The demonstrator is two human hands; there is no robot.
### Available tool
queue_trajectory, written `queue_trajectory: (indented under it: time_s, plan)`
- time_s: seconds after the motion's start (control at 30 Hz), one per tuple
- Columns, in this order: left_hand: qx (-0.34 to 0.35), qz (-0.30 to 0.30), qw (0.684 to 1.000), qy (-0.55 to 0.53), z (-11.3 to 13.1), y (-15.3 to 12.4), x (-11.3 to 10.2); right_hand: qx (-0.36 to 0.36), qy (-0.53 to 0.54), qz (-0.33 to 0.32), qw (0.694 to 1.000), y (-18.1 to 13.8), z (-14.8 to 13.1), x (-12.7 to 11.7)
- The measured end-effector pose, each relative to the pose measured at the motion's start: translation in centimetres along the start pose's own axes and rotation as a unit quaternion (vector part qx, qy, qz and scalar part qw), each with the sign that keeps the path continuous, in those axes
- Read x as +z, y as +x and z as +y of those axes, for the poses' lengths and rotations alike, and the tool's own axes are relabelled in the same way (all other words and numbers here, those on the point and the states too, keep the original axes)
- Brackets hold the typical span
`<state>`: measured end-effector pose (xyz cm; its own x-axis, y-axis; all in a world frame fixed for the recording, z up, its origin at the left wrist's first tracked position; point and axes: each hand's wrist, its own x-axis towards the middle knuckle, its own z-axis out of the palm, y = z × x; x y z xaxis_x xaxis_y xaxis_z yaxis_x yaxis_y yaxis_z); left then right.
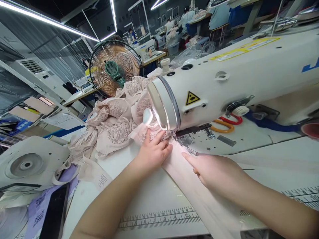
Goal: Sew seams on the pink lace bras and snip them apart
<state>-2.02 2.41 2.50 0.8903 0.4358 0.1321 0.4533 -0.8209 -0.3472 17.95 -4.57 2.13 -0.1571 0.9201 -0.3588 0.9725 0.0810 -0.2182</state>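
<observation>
My left hand (152, 153) lies on a pale pink lace bra piece (163, 136) beneath the sewing machine head (164, 103), its fingers spread and pressing the fabric down. To its right, my right hand (209, 169) has the index finger stretched forward, while the other fingers curl under. Whatever they hold is hidden. A thin metal part (190, 151) shows by that index fingertip; I cannot tell if it belongs to a held tool. From the needle area a long pale pink fabric strip (185, 176) runs toward me between my hands. The needle itself is hidden.
Several pale pink lace bras (116, 131) are heaped behind and left of the machine. A fan (116, 68) stands beyond them. Orange-handled scissors (223, 127) lie under the machine arm. At lower left are a phone (54, 212) and a purple sheet (37, 212). A printed ruler (159, 219) marks the table's front.
</observation>
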Motion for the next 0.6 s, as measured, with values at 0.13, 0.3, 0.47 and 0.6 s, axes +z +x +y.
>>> queue_trajectory:
  time_s: [0.13, 0.3, 0.47, 0.6]
  plan:
    - [-0.003, 0.019, 0.999, 0.028, -0.3, 0.2, 0.5, -0.022, 0.012, 0.026, 0.999, -0.7, 0.9, 1.1]
    - [-0.010, 0.082, 0.994, 0.072, -0.8, 0.4, 1.7, -0.071, -0.028, 0.099, 0.992, -1.6, 2.1, 3.5]
    - [-0.001, 0.129, 0.987, 0.093, -1.5, 0.4, 2.6, -0.208, -0.048, 0.279, 0.936, -3.5, 3.3, 5.1]
    - [0.020, 0.149, 0.985, 0.089, -1.7, 0.2, 2.5, -0.258, -0.040, 0.276, 0.925, -5.2, 4.5, 5.5]
